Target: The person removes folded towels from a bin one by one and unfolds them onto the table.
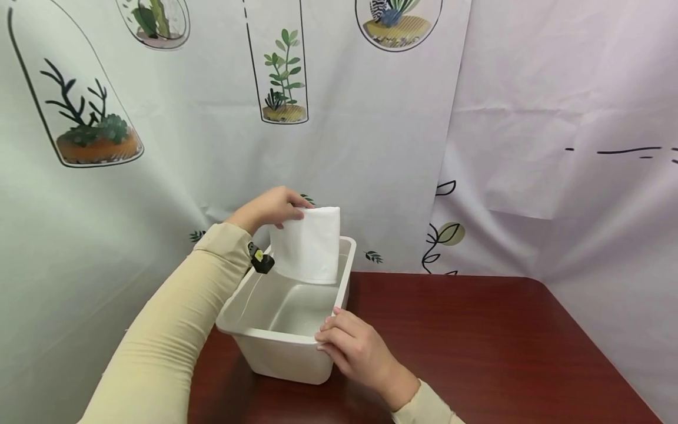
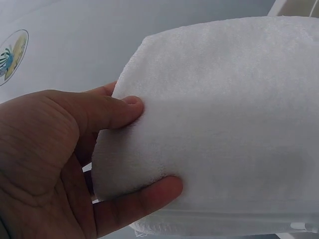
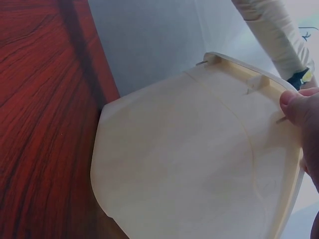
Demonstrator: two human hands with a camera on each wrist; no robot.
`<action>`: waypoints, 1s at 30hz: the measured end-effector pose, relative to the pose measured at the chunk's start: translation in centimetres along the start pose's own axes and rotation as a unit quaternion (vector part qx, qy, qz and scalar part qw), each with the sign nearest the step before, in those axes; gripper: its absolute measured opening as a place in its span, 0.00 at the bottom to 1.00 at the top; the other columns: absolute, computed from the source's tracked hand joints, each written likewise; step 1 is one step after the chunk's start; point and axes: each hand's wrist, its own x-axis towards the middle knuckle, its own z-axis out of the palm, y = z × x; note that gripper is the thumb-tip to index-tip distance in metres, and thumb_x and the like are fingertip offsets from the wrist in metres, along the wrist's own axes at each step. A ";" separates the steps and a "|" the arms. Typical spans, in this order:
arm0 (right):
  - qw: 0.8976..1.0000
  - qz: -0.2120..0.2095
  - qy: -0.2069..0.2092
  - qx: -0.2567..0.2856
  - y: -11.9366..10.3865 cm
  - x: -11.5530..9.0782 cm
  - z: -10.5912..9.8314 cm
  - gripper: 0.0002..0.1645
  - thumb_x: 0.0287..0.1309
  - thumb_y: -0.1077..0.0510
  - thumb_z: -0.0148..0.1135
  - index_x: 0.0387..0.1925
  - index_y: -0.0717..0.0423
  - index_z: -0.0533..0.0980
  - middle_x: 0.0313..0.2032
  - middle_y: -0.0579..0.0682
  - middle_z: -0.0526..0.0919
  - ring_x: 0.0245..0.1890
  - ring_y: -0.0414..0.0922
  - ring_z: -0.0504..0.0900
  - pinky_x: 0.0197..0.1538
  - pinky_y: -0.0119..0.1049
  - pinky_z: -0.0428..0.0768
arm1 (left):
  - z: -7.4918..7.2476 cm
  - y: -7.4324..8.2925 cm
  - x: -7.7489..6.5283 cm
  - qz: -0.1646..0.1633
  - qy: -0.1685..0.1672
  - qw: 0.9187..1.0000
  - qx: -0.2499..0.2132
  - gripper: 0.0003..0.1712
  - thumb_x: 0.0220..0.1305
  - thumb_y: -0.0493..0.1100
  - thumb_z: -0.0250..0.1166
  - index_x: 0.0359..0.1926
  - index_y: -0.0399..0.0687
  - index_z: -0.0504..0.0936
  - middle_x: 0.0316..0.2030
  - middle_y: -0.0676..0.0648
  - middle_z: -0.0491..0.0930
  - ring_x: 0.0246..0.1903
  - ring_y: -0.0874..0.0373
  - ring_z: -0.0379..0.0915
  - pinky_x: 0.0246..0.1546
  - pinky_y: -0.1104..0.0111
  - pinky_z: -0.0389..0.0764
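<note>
A folded white cloth (image 1: pixel 309 247) hangs upright over the far part of a white plastic bin (image 1: pixel 281 360). My left hand (image 1: pixel 272 207) pinches it by its top left edge. Up close in the left wrist view, the thumb of my left hand (image 2: pixel 55 144) lies on the near face of the fuzzy cloth (image 2: pixel 214 114), with some fingers behind it. At the bin's near right corner, my right hand (image 1: pixel 360 350) grips the rim. The right wrist view shows the bin's outer wall (image 3: pixel 169 149) and the thumb of my right hand (image 3: pixel 306 117) at the rim.
The bin stands on a dark red wooden table (image 1: pixel 450 341), whose surface stretches to the right. Behind it hangs a pale curtain (image 1: pixel 360 147) printed with plants in glass jars. No other loose object shows inside the visible part of the bin.
</note>
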 end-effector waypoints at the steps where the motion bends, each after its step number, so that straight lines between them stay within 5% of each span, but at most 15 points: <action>1: 1.000 0.001 0.000 0.000 0.0 0.0 0.0 0.04 0.67 0.59 0.65 0.38 0.56 0.83 0.39 0.49 0.82 0.44 0.43 0.83 0.64 0.45 0.76 | -0.1 0.1 0.0 -0.002 0.002 1.000 -0.002 0.19 0.68 0.36 0.62 0.59 0.47 0.85 0.54 0.38 0.82 0.39 0.49 0.78 0.27 0.63 0.82; 6: 1.000 0.003 0.000 0.002 -0.1 0.0 0.0 0.05 0.67 0.58 0.65 0.38 0.56 0.83 0.39 0.48 0.82 0.44 0.43 0.83 0.64 0.45 0.76 | -0.9 0.6 -0.1 -0.008 0.014 1.000 -0.013 0.20 0.68 0.37 0.62 0.59 0.45 0.84 0.59 0.38 0.80 0.41 0.48 0.79 0.29 0.63 0.83; 30: 1.000 0.018 -0.006 0.007 -0.2 -0.2 -0.1 0.04 0.65 0.58 0.67 0.39 0.55 0.84 0.41 0.48 0.82 0.46 0.43 0.82 0.65 0.45 0.75 | -2.5 3.8 -0.1 -0.007 0.109 0.993 -0.042 0.18 0.66 0.39 0.62 0.56 0.48 0.86 0.48 0.42 0.83 0.36 0.51 0.77 0.27 0.66 0.81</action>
